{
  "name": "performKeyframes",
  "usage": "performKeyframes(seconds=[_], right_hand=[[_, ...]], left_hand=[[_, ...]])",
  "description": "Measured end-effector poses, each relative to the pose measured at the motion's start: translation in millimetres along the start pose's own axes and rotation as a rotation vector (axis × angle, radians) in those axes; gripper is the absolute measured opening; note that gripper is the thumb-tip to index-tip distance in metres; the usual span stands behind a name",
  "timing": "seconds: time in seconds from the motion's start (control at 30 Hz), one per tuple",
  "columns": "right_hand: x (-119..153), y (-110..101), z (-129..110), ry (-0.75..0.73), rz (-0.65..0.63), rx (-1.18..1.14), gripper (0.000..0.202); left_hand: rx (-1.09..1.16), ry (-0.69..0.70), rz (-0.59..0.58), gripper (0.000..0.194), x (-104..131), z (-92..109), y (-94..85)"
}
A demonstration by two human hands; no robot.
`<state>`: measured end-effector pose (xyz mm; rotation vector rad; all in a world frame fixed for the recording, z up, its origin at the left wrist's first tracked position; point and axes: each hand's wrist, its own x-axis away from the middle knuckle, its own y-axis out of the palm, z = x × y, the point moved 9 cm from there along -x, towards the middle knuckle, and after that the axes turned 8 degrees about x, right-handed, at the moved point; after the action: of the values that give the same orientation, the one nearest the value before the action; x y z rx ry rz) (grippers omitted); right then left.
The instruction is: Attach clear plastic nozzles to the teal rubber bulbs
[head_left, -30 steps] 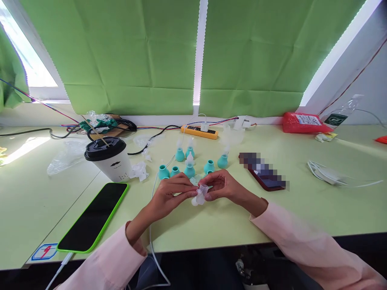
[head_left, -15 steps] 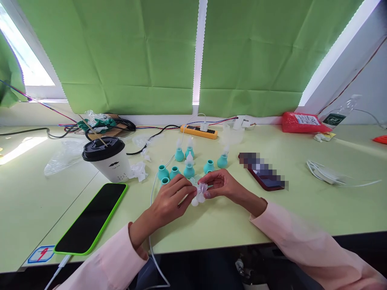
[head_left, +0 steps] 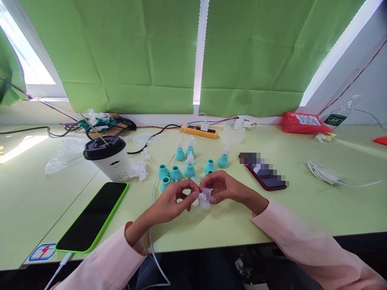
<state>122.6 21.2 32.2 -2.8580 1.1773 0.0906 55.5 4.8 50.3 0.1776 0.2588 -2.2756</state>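
The grip of my left hand (head_left: 173,202) is pinched on one side of a translucent plastic piece (head_left: 206,199), and that of my right hand (head_left: 226,188) is clamped on the other. In my camera, this piece is over the tabletop (head_left: 217,229). Just beyond stand turquoise bulbs (head_left: 190,171), some with clear tips. Leftward are a green-cased phone (head_left: 93,216) and a lidded cup (head_left: 116,165).

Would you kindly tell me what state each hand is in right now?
Left hand: closed, fingertips pinching the left side of the clear plastic piece.
Right hand: closed, holding the same piece between thumb and fingers.
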Motion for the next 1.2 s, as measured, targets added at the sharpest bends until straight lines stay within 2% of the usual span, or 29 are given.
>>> performKeyframes(seconds=[0.1,0.2,0.37,0.47,0.53,0.63,0.73,0.9,1.1,1.2], right_hand=[[-0.1,3.3,0.1,-0.002,-0.028,-0.023,0.028],[-0.1,3.0,-0.2,-0.001,-0.019,-0.027,0.028],[0.0,-9.3,-3.4,-0.022,0.120,0.007,0.029],[0.1,-10.3,-4.0,-0.015,0.148,0.035,0.029],[0.1,-9.2,-4.2,-0.007,0.147,0.054,0.029],[0.4,-8.7,-5.0,-0.004,0.142,0.069,0.028],[0.7,-8.2,-4.6,-0.005,0.117,0.076,0.028],[1.2,-5.2,-3.9,-0.006,0.067,0.072,0.029],[0.3,2.9,-1.9,0.000,-0.012,0.045,0.030],[0.1,1.7,-1.8,-0.018,-0.012,0.066,0.030]], left_hand=[[0.286,-0.085,-0.069,0.016,-2.1,-7.6,6.3],[0.365,-0.112,-0.062,0.016,-3.8,-11.7,5.6],[0.274,-0.006,0.107,0.018,-3.7,-10.6,-11.2],[0.127,0.084,0.237,0.019,-1.4,-5.8,-21.6],[0.035,0.101,0.278,0.018,-1.0,-4.3,-23.8],[0.042,0.085,0.245,0.012,-3.0,-5.1,-21.1],[0.086,0.059,0.187,0.013,-4.2,-5.0,-17.9],[0.123,-0.006,0.155,0.019,-3.6,-8.3,-17.0],[0.422,-0.189,0.051,0.015,-4.9,-32.7,-7.4],[0.483,-0.210,0.045,0.016,-5.0,-34.3,-8.5]])
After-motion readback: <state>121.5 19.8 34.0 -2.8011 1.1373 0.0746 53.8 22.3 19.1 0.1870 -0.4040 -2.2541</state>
